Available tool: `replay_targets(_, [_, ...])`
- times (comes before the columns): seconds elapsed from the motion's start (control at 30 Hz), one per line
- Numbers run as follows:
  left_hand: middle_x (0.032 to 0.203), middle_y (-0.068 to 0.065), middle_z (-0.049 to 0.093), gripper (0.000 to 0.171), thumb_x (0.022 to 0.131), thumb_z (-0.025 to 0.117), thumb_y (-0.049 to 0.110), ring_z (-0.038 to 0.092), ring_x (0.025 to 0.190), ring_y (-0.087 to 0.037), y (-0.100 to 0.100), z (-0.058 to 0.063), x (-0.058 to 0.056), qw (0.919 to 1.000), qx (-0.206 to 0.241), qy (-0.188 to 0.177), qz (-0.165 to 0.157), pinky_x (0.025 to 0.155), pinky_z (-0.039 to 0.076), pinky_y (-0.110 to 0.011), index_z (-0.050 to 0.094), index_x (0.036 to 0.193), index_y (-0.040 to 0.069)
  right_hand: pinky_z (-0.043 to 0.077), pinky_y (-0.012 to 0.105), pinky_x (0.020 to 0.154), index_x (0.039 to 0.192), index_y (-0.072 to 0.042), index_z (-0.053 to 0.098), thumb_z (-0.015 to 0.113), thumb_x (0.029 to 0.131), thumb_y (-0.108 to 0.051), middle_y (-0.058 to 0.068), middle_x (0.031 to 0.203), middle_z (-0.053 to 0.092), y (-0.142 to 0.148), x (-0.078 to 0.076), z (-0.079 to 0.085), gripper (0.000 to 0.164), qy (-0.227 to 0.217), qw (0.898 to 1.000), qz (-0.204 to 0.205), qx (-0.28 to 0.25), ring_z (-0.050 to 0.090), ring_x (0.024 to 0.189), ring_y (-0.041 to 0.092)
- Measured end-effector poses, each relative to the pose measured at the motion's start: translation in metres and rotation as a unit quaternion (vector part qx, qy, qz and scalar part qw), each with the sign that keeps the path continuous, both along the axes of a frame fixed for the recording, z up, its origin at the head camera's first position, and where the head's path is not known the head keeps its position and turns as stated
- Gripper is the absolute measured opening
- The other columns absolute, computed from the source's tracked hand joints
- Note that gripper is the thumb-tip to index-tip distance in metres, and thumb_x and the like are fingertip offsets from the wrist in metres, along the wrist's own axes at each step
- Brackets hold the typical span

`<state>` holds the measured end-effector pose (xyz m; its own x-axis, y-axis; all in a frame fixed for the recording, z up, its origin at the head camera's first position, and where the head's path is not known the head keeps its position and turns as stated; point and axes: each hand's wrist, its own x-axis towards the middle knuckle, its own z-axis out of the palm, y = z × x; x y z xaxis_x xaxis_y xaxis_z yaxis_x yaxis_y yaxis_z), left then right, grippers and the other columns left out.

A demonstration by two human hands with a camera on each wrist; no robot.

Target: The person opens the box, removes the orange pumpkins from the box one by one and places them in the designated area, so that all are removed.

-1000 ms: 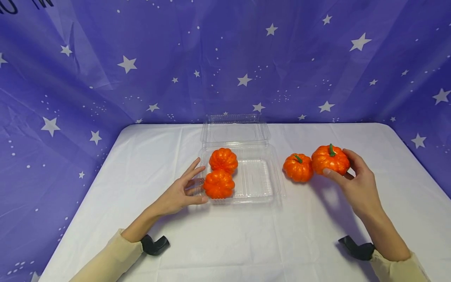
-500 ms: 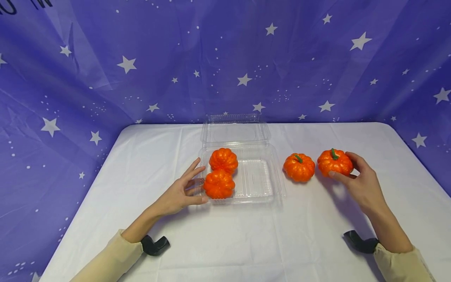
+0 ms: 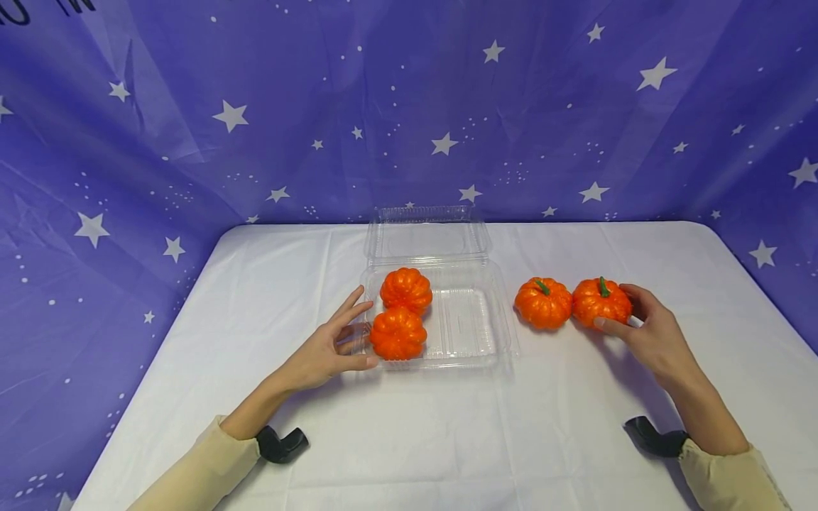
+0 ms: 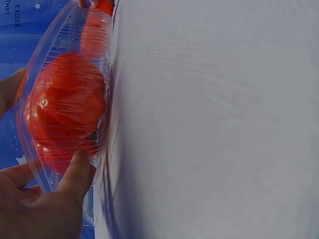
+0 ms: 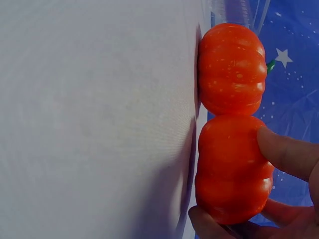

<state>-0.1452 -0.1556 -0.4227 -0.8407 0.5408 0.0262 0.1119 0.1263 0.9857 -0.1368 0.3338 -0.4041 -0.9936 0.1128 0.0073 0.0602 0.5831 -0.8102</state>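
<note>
My right hand grips a small orange toy pumpkin with a green stem, thumb in front and fingers round its far side. It sits low by the table, right up against a second upright pumpkin. In the right wrist view the gripped pumpkin meets its neighbour side to side. My left hand spreads along the left wall of an open clear plastic clamshell box, fingertips at the wall. Inside, on the left, two pumpkins lie stem down, one at the back, one in front.
The box's hinged lid lies folded back toward the far edge of the white-covered table. Behind it hangs a purple backdrop with stars. Dark wrist mounts stick out from both sleeves.
My right hand has carried its pumpkin a little right, then down and slightly back left beside the other one. The left hand and box have stayed in place.
</note>
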Motion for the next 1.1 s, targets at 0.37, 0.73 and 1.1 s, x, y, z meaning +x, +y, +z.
replay_targets(0.37, [0.166, -0.001, -0.004, 0.089, 0.084, 0.079, 0.005, 0.035, 0.138, -0.042, 0.0007, 0.0012, 0.0003, 1.0000, -0.002, 0.000, 0.001, 0.105, 0.042, -0.036, 0.025, 0.154, -0.001, 0.025, 0.072, 0.105, 0.150, 0.009, 0.025, 0.068, 0.093, -0.017, 0.039, 0.143, 0.035, 0.0009, -0.0008, -0.0028, 0.076, -0.022, 1.000, 0.003, 0.005, 0.032, 0.129, 0.057])
replay_targets(0.73, [0.165, -0.002, -0.005, 0.089, 0.084, 0.079, 0.006, 0.035, 0.138, -0.042, 0.0003, 0.0020, 0.0004, 1.0000, 0.005, -0.005, 0.000, 0.106, 0.042, -0.035, 0.025, 0.154, -0.002, 0.025, 0.073, 0.104, 0.150, 0.010, 0.022, 0.066, 0.095, -0.019, 0.040, 0.144, 0.033, 0.0019, -0.0010, -0.0024, 0.076, -0.030, 0.999, 0.017, 0.006, 0.031, 0.129, 0.058])
replay_targets(1.1, [0.165, -0.002, -0.004, 0.088, 0.084, 0.079, 0.006, 0.036, 0.137, -0.042, 0.0005, 0.0028, 0.0011, 1.0000, 0.007, -0.006, 0.002, 0.106, 0.042, -0.035, 0.025, 0.154, -0.002, 0.025, 0.074, 0.104, 0.153, 0.007, 0.015, 0.065, 0.095, -0.021, 0.041, 0.148, 0.024, 0.0032, -0.0014, -0.0019, 0.082, -0.046, 0.999, 0.020, 0.009, 0.028, 0.129, 0.061])
